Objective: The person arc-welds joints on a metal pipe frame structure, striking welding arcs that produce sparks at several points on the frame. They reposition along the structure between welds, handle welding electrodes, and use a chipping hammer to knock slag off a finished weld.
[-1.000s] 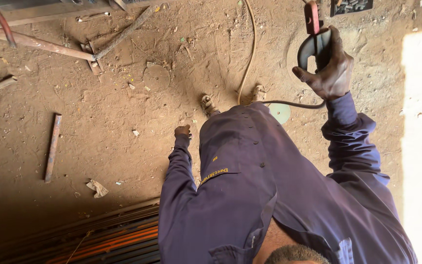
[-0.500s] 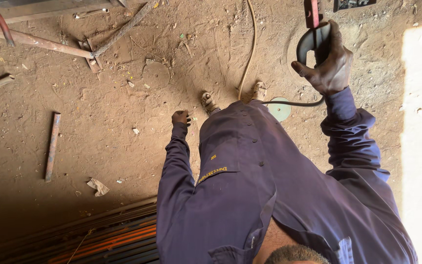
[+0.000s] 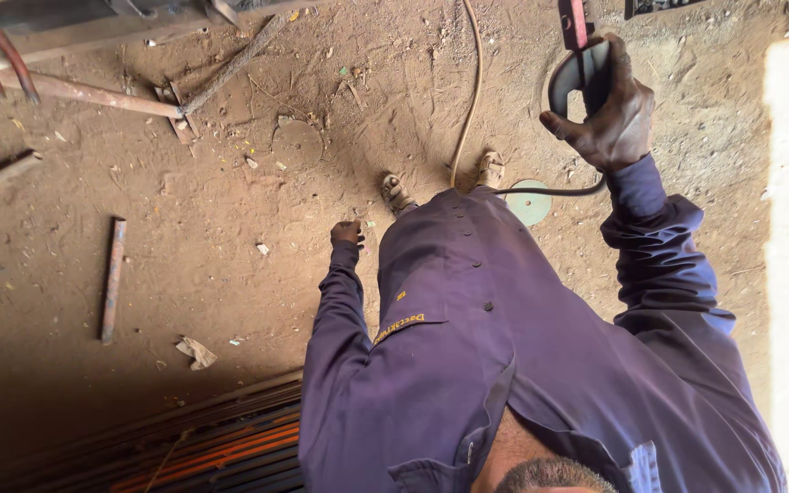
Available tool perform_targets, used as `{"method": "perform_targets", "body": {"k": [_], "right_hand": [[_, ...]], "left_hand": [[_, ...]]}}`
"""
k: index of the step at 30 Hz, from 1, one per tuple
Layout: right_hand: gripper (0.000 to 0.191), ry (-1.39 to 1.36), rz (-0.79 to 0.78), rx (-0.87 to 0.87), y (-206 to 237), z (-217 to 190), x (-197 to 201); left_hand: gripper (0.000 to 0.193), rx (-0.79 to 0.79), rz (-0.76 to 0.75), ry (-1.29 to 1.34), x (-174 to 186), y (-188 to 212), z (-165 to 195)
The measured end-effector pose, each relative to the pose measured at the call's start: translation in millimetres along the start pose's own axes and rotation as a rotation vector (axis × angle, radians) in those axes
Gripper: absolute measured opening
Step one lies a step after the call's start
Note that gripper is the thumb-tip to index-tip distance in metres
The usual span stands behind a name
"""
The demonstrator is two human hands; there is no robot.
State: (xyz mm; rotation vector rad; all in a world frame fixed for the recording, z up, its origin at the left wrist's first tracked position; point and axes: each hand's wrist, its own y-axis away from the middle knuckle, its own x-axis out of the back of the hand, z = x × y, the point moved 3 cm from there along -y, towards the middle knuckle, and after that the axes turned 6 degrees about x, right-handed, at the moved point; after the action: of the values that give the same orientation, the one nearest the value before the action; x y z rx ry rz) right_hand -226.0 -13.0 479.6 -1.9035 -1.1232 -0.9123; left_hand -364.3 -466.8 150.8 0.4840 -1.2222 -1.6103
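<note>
Dirt floor [image 3: 230, 237], scrap around. Right gloved hand [image 3: 609, 114] closed round black curved tool handle [image 3: 570, 78], red part above (tool head out of frame). Left hand [image 3: 347, 233] hangs loosely curled, empty. Work not visibly begun.

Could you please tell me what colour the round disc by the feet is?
Pale green disc, head view.
</note>
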Motion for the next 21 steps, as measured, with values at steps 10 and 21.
{"method": "perform_targets", "body": {"k": [10, 21], "right_hand": [[0.112, -0.235, 0.237, -0.417, 73, 27, 25], [0.103, -0.034, 0.752, -0.699, 278, 138, 5]], "left_hand": [[0.034, 0.002, -0.115, -0.122, -38, -6, 41], [0.013, -0.505, -0.457, -0.342, -243, 15, 188]]}}
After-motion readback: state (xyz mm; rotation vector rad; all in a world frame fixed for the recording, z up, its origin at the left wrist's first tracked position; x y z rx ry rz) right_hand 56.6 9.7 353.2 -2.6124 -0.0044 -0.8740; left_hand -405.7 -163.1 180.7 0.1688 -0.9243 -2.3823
